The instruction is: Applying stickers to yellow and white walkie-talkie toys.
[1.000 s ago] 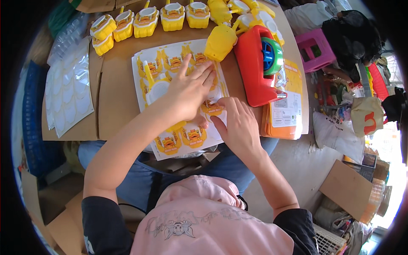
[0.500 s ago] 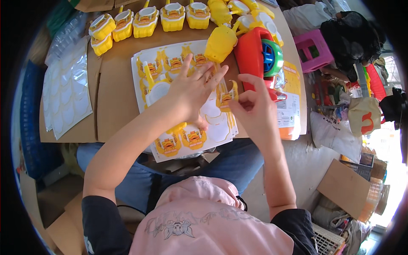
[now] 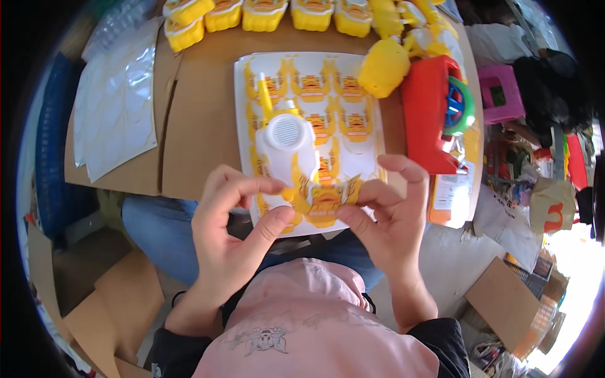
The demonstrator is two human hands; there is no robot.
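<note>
- Yellow and orange, one sticker (image 3: 328,196) with a printed cartoon face is held up above the near edge of the bench (image 3: 205,113), slightly curled.
- One right hand (image 3: 392,214) pinches the sticker's right end between thumb and fingers.
- One left hand (image 3: 236,217) is half open, thumb and forefinger parted, near the sticker's left end; no grip shows.
- One stack of white sticker sheets (image 3: 372,169) lies at the middle of the near edge. Its far row shows three printed faces; the number of sheets cannot be told.
- One white-and-yellow toy walkie-talkie (image 3: 287,142) lies on that stack.
- Six yellow toys (image 3: 265,14) line the far edge, two of them stacked at the left end.
- One yellow shell (image 3: 383,68) sits by the stack's far right corner; more, too overlapped to count, crowd the bench's far right corner.
- One red tape dispenser (image 3: 430,116) stands near the right edge.
</note>
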